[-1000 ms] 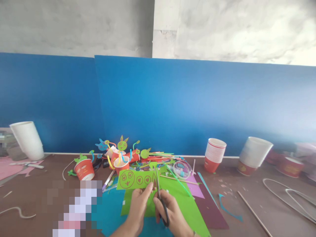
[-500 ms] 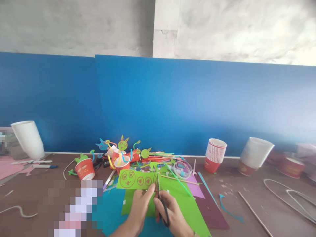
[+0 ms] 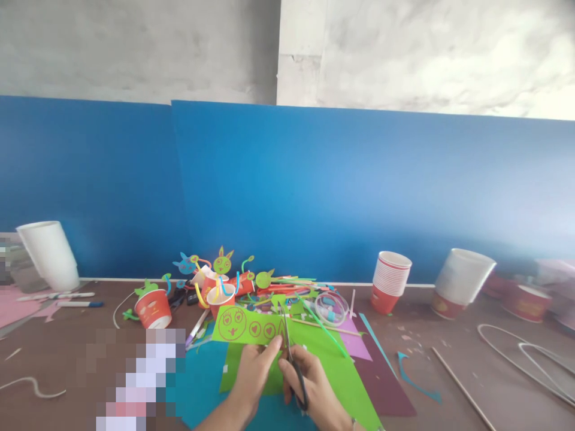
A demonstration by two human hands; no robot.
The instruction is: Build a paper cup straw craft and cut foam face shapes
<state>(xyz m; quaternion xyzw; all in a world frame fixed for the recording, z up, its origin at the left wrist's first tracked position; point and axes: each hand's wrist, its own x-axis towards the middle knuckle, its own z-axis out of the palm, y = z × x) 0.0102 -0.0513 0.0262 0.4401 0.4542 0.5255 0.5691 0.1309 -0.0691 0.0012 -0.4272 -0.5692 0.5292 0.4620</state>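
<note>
A strip of green paper (image 3: 245,326) with a drawn face and hearts in circles is pinched by my left hand (image 3: 258,368) along its lower right edge. My right hand (image 3: 305,377) grips a pair of scissors (image 3: 297,380) with dark handles, fingers in the loops. The blades point up and away from me, at the strip's right end beside a drawn leaf-like shape. Beneath both hands lie a green sheet (image 3: 332,359) and a blue sheet (image 3: 202,377). Decorated paper cups (image 3: 220,297) with bent pipe-cleaner-like arms stand just beyond the strip.
Stacked red-and-white paper cups (image 3: 390,281) and a leaning white cup stack (image 3: 462,278) stand at the right. Another white stack (image 3: 49,254) is far left, near markers (image 3: 78,304). Sticks, a tape roll (image 3: 331,308) and scraps lie about. A blue panel (image 3: 336,191) rises behind the table.
The whole view has shifted very slightly. My hands, the green strip and the scissors stay in nearly the same place, with no clear change in the blades.
</note>
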